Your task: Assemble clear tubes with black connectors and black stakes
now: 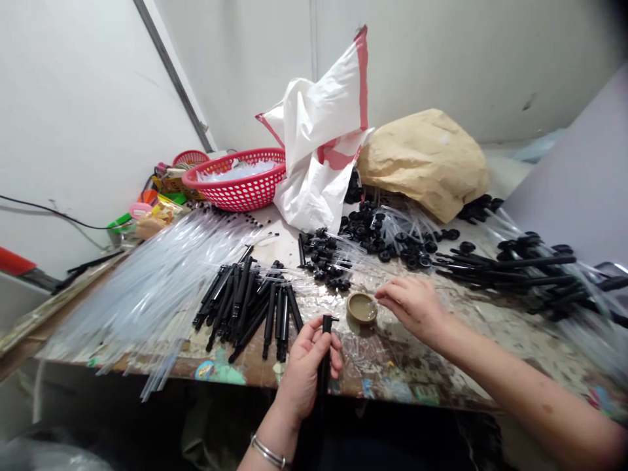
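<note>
My left hand (310, 366) is wrapped around a black plastic tube (327, 323) with a small side spout at its top, held upright at the table's front edge. My right hand (416, 309) has its fingers pinched together at the right rim of a small round bowl (362, 321) with murky liquid in it. Whatever sits in that pinch is too small to make out. Left of the bowl lies a pile of similar black tubes (240, 297). Behind the bowl are black fittings with thin clear tubes (330, 261).
Long clear plastic tubes (132, 281) cover the table's left side, some overhanging the front edge. A red basket (240, 193), a white sack (318, 124) and a brown paper bag (426, 160) stand at the back. More black parts with tubes (524, 271) lie at right.
</note>
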A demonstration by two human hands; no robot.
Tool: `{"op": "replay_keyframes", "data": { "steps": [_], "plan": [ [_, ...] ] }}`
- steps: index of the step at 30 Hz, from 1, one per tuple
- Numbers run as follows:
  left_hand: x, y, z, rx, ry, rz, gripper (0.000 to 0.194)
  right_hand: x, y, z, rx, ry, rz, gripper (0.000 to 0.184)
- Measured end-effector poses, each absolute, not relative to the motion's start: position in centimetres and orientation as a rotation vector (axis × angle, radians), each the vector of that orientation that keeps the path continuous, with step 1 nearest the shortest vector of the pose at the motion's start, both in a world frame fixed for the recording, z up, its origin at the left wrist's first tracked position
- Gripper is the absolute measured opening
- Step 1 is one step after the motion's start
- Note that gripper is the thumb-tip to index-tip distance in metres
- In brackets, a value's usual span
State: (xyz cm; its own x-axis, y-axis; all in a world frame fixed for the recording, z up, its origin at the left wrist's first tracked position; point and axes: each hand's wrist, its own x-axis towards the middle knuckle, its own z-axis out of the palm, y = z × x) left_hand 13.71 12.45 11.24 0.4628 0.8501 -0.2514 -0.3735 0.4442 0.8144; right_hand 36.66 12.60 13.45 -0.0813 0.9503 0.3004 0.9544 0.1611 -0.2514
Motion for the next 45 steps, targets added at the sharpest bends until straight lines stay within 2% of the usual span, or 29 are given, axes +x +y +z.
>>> {"op": "replay_keyframes", "data": {
  "steps": [5,8,14,16,29,45],
  "plan": [
    [13.8,12.5,11.4,0.787,0.757,0.854,0.034,36.5,12.6,13.3,-1.756,-2.145,-0.16,0.016],
    [13.8,12.5,11.4,0.788,0.749,0.862,0.032,36.3,12.2,14.0,-1.753,-2.102,-0.125,0.017],
    [13.8,12.4,11.4,0.807,0.751,0.859,0.029,33.8,10.6,15.8,-1.616,-1.782,0.589,0.02],
    [13.7,12.4,11.3,0.809,0.75,0.864,0.028,32.6,10.2,16.1,-1.584,-1.705,0.676,0.021],
    [13.5,12.4,11.0,0.725,0.718,0.904,0.022,30.7,10.3,14.9,-1.612,-1.684,0.53,0.021],
    [13.4,12.5,11.0,0.719,0.653,0.912,0.016,30.3,10.0,14.7,-1.612,-1.596,0.61,0.022]
  ]
}}
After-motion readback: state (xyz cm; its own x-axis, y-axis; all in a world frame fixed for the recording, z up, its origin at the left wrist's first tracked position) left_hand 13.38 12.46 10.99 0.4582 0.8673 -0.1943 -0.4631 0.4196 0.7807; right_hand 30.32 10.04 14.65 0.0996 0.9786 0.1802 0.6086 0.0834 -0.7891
